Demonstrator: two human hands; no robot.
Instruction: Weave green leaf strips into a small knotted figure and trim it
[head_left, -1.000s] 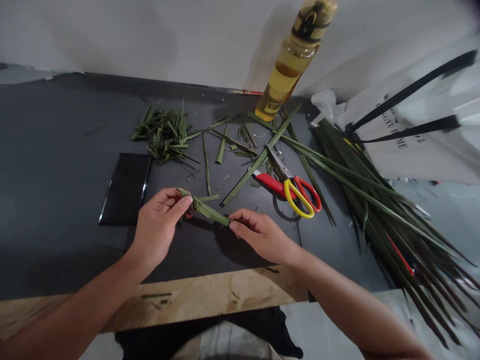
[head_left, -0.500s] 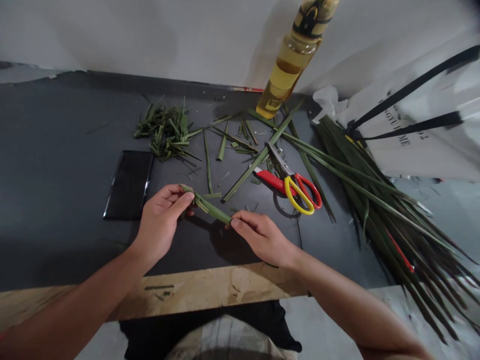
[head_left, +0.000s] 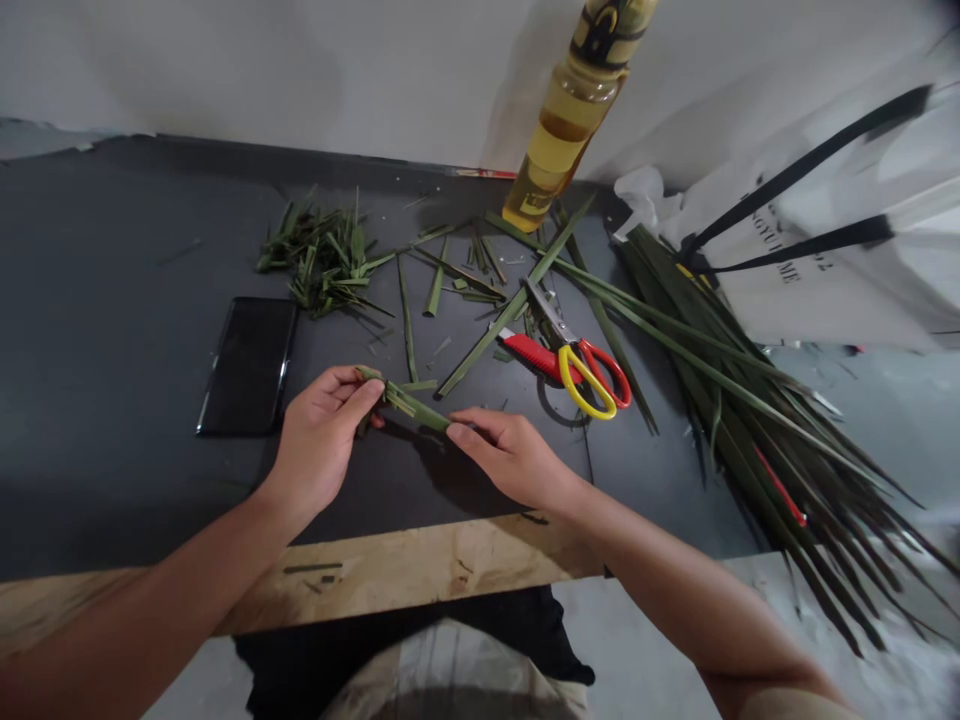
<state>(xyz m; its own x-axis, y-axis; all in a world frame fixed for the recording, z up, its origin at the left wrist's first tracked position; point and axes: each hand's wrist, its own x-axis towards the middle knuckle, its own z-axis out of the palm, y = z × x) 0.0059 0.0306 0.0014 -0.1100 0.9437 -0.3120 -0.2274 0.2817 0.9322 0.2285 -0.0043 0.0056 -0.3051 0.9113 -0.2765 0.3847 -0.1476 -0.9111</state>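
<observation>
A green leaf strip (head_left: 421,411) stretches between my two hands above the dark tabletop. My left hand (head_left: 327,425) pinches its folded, layered end between thumb and fingers; part of that end is hidden behind the fingers. The other end is gripped by my right hand (head_left: 510,452), thumb on top. Just beyond my right hand lie scissors (head_left: 574,360) with one yellow and one red handle, resting partly over a red utility knife (head_left: 531,354). Left of my left hand is a black phone (head_left: 249,367), lying flat.
A heap of leaf offcuts (head_left: 322,255) lies at the back, with loose strips beside it. Farther right stand a bottle of yellow liquid (head_left: 559,130) and a white bag (head_left: 817,250). A bundle of long leaves (head_left: 750,420) hangs over the right side. Bare wood (head_left: 420,570) forms the near edge.
The whole view has shifted slightly, so things on the table appear a little farther left. My right hand is slightly nearer my left, and both still hold the leaf strip.
</observation>
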